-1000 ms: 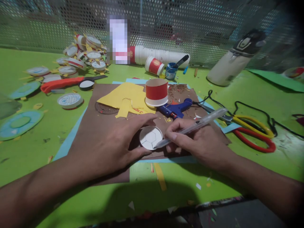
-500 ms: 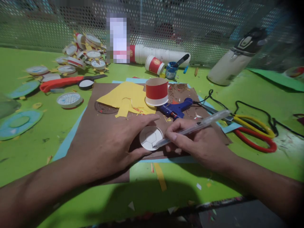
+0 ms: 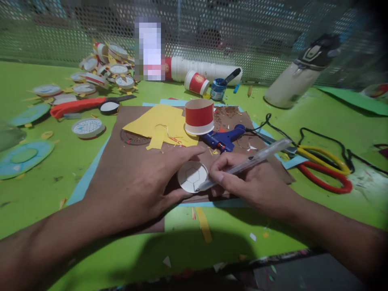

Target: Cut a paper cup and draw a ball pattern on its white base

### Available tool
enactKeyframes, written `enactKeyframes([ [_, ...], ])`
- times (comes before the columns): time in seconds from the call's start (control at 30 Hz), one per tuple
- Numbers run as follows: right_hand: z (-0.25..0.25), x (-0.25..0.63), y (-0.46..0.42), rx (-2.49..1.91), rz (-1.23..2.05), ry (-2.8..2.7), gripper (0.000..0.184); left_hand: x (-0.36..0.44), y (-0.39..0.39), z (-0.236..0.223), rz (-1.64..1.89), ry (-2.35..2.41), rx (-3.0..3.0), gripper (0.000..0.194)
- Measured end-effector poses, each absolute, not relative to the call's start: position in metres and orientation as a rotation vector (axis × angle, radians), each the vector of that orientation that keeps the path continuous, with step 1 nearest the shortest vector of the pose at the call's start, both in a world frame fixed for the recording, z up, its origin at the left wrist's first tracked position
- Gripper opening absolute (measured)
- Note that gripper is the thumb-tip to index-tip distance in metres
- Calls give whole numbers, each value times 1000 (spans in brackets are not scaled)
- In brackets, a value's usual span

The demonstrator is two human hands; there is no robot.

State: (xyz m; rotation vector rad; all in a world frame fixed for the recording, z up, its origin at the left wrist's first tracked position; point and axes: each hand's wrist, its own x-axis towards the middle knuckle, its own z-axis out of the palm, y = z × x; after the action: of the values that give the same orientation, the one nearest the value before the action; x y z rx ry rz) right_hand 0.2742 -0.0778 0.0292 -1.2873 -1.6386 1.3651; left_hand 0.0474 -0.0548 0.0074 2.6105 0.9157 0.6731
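Observation:
A white paper disc (image 3: 191,174) with a hexagon and short lines drawn on it lies on the brown sheet (image 3: 121,169). My left hand (image 3: 151,178) curls around its left side, thumb at the near edge and index finger at the far edge, steadying it. My right hand (image 3: 242,176) grips a clear-barrelled pen (image 3: 257,155), its tip touching the disc's lower right part. Just beyond stand a red and white cut paper cup (image 3: 199,117) and a blue glue gun (image 3: 226,137). Yellow paper (image 3: 160,121) lies behind my left hand.
Scissors (image 3: 327,169) with red and yellow handles lie at right beside a black cord (image 3: 321,135). A bottle (image 3: 294,81) stands at the back right. Cups (image 3: 197,82), a blue paint jar (image 3: 218,89), an orange-handled tool (image 3: 79,106) and several decorated discs (image 3: 88,127) occupy the back and left.
The pen and my right hand have shifted very slightly, with the tip staying at the disc's lower right edge. My left hand keeps its place around the disc.

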Motion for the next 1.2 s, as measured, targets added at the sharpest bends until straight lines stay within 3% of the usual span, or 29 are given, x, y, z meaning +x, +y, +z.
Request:
enactKeyframes([
  [0.33, 27, 280, -77, -1270, 1417, -1436, 16, 43, -50, 5, 577, 941, 2493, 64],
  [0.5, 18, 284, -74, -1240, 1363, -1317, 20, 39, -45, 8, 473, 856, 2461, 58],
  [0.7, 18, 283, -72, -1239, 1382, -1358, 15, 45, -47, 14, 476, 907, 2442, 91],
  [0.77, 19, 282, -73, -1238, 1407, -1372, 14, 51, -51, 17, 469, 997, 2460, 88],
  [0.93, 17, 281, -74, -1167, 1510, -1350, 19, 59, -56, 14, 499, 1144, 2454, 59],
  [1.07, 15, 282, -75, -1189, 1516, -1310, 20, 54, -53, 11, 507, 1140, 2281, 77],
  [1.2, 19, 282, -77, -1222, 1485, -1341, 19, 52, -50, 13, 449, 1100, 2169, 79],
])
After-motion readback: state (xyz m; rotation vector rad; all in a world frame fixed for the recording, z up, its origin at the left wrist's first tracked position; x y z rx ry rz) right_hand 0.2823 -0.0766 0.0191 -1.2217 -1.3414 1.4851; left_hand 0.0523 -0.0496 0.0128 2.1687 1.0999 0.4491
